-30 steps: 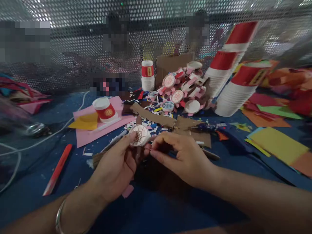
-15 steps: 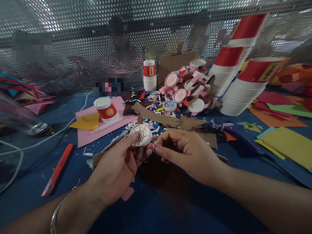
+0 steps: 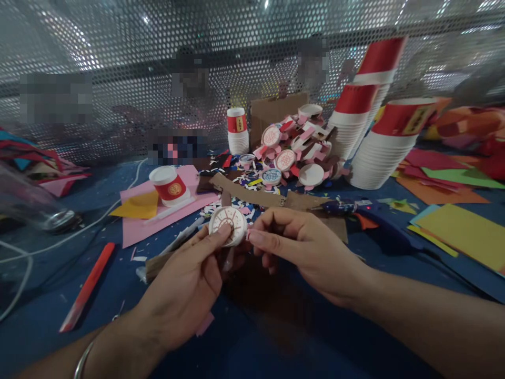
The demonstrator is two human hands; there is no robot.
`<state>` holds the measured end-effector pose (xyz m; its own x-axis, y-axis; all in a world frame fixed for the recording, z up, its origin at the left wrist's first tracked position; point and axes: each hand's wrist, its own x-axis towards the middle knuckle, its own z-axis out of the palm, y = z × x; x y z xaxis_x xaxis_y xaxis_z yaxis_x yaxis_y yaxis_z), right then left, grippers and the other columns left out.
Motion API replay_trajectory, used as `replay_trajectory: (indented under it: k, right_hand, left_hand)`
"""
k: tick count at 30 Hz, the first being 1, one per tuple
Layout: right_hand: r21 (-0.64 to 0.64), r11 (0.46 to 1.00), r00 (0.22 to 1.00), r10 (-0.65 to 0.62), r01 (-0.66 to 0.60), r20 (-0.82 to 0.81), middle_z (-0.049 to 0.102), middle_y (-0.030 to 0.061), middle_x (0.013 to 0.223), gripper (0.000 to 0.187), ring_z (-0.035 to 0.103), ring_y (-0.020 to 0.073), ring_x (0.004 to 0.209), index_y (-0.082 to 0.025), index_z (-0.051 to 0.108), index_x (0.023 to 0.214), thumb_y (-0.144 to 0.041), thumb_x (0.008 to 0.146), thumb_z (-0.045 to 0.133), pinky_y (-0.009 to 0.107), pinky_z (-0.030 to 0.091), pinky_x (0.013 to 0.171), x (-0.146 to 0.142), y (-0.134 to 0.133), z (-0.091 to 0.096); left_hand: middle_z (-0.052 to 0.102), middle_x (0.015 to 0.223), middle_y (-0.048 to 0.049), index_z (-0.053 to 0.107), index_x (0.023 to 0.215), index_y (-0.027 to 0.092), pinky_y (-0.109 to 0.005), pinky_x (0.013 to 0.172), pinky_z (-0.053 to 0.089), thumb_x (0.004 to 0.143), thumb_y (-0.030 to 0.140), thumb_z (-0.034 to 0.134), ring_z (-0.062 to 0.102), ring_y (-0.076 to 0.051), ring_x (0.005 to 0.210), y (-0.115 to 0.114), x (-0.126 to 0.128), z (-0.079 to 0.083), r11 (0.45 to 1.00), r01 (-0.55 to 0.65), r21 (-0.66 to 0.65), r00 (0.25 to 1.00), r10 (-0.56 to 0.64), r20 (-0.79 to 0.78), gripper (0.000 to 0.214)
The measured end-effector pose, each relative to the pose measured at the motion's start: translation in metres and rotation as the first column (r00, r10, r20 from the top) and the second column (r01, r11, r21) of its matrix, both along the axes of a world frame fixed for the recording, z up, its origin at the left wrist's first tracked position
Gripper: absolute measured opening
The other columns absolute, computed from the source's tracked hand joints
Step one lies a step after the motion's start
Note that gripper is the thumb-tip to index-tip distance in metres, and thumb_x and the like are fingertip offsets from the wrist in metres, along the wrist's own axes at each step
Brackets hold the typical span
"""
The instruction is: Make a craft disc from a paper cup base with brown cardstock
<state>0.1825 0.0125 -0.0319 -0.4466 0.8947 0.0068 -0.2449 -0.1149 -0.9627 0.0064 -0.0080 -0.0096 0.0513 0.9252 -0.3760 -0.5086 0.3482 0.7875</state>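
Observation:
In the middle of the head view, my left hand (image 3: pixel 189 263) grips a round, white cut-down paper cup base (image 3: pixel 228 218). Brown lines are drawn on its top, its thumb-side is partly covered, and a brown paper strip (image 3: pixel 226 199) sticks out at its far edge. My right hand (image 3: pixel 300 247) is closed in a pinch on a small pink paper piece (image 3: pixel 248 235), held against or right beside the base's right rim; I cannot tell which. Behind the hands lies a pile of similar cup bases with pink paper tabs (image 3: pixel 294 150).
Stacks of paper cups (image 3: pixel 379 152) lean at the back right, near a dark blue glue gun (image 3: pixel 389 229) and coloured paper sheets (image 3: pixel 461 231). At left are a red marker (image 3: pixel 89 284), a white cable (image 3: pixel 79 237) and a cup (image 3: pixel 169 187) on pink paper. Cardboard strips (image 3: pixel 248 190) and scraps lie ahead.
The right fingertips and pink piece have come closer to the cup base's rim. The left thumb lies further across the base's top. The whole view has shifted slightly.

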Motion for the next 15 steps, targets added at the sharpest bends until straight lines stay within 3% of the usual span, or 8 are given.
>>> replay_trajectory:
  k: [15]
  right_hand:
    - [-0.047, 0.999, 1.0, 0.002, -0.003, -0.014, 0.062, -0.0036, 0.073, 0.032, 0.057, 0.0076, 0.06, -0.017, 0.064, 0.083, -0.042, 0.082, 0.083, 0.02, 0.049, 0.058, -0.0015, 0.0014, -0.0026]
  left_hand:
    - [0.074, 0.087, -0.0063, 0.076, 0.09, 0.013, -0.021, 0.071, 0.061, 0.09, 0.015, 0.071, 0.067, -0.014, 0.072, -0.0022, 0.0021, -0.0009, 0.997, 0.069, 0.045, 0.997, -0.067, -0.029, 0.006]
